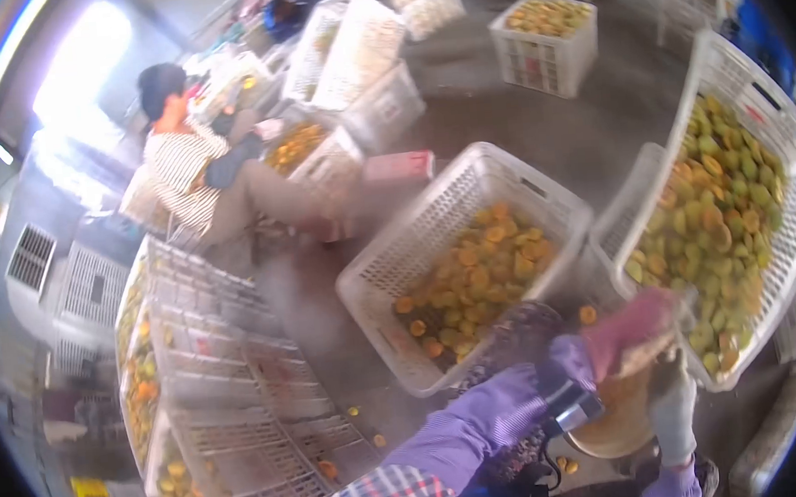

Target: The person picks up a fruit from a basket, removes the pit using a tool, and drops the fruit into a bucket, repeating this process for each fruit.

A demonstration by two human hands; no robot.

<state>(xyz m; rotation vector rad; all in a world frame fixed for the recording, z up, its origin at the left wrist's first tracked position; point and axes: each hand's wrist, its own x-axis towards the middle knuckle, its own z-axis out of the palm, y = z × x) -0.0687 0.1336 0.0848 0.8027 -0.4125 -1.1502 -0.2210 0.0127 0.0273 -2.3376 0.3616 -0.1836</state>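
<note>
The pink-gloved left hand [631,328] curls around a fruit piece [649,352], likely soft and slippery, best cupped by its skin; the white-gloved right hand [674,406] shows no clear grip.

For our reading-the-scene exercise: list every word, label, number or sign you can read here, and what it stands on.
None can be read.
Reddish marks on the far white plastic lattice crate of yellow fruit: too blurred to read.
Pink rectangular box on the floor: no legible lettering.
</note>
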